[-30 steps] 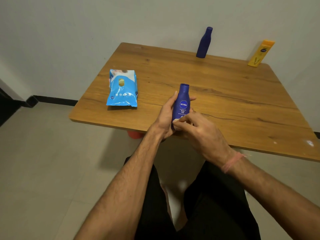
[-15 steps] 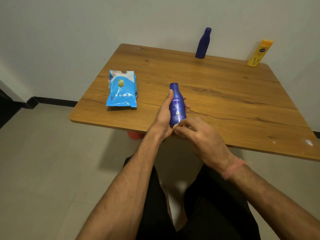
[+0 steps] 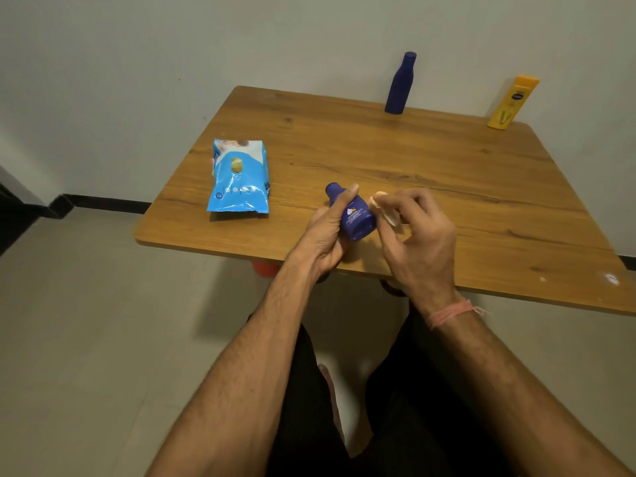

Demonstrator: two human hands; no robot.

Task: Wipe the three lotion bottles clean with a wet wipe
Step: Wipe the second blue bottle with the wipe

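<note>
My left hand (image 3: 325,232) grips a small dark blue lotion bottle (image 3: 354,218) over the near part of the wooden table (image 3: 413,160). The bottle is tilted, cap pointing up and left, base toward me. Just right of it my right hand (image 3: 418,235) pinches a small white wet wipe (image 3: 387,211), which sits close beside the bottle; whether it touches is unclear. A taller dark blue bottle (image 3: 399,84) stands at the table's far edge by the wall. A yellow lotion bottle (image 3: 512,103) leans at the far right corner.
A blue pack of wet wipes (image 3: 239,177) lies flat on the table's left side. The wall runs right behind the table. My legs are below the near table edge, and something red (image 3: 265,268) shows under it.
The bottle has tipped from upright to slanting left, its label turned away. My right hand has come off the bottle's base and moved to the right with the wipe.
</note>
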